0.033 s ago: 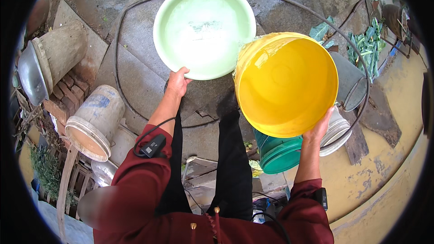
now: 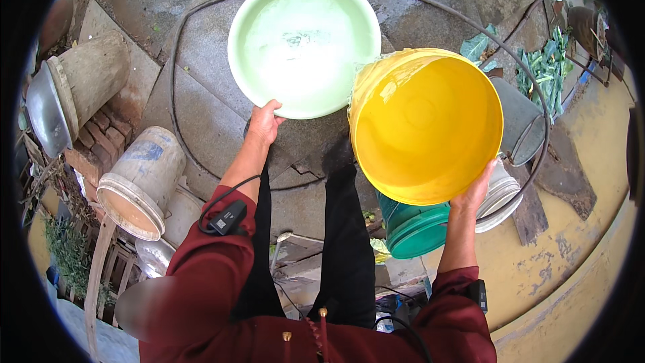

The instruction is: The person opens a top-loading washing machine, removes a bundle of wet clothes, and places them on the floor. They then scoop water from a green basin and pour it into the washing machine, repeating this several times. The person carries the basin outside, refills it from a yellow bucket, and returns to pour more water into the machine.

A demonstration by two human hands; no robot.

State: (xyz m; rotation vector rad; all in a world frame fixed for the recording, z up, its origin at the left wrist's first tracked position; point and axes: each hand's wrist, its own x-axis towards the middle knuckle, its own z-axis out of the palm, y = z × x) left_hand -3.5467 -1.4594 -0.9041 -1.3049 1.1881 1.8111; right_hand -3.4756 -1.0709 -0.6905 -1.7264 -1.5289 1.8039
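Note:
My left hand (image 2: 266, 123) is closed on the near rim of a round pale green basin (image 2: 236, 60), its thumb lying over the edge. My right hand (image 2: 472, 191) grips the lower right rim of a yellow bucket (image 2: 430, 141), with its fingers hidden behind it. The bucket is tilted, its wide mouth turned up toward me. Clear, shiny streaks, looking like water, lie along the bucket's upper left side, where it meets the basin's right rim. The basin's bottom is bright with glare and has a dark worn patch.
A dark hose (image 2: 176, 87) loops across the wet stone paving (image 2: 208, 74). At the right stand a lidded green bucket (image 2: 418, 232), a white bucket (image 2: 500, 195) and a grey bucket (image 2: 517, 117), near leafy greens (image 2: 547, 70). At left are a dirty white bucket (image 2: 144, 168) and stacked bricks (image 2: 104, 138).
The clear surface in the basin and the bucket shimmers slightly differently. Both hands keep their places and their holds.

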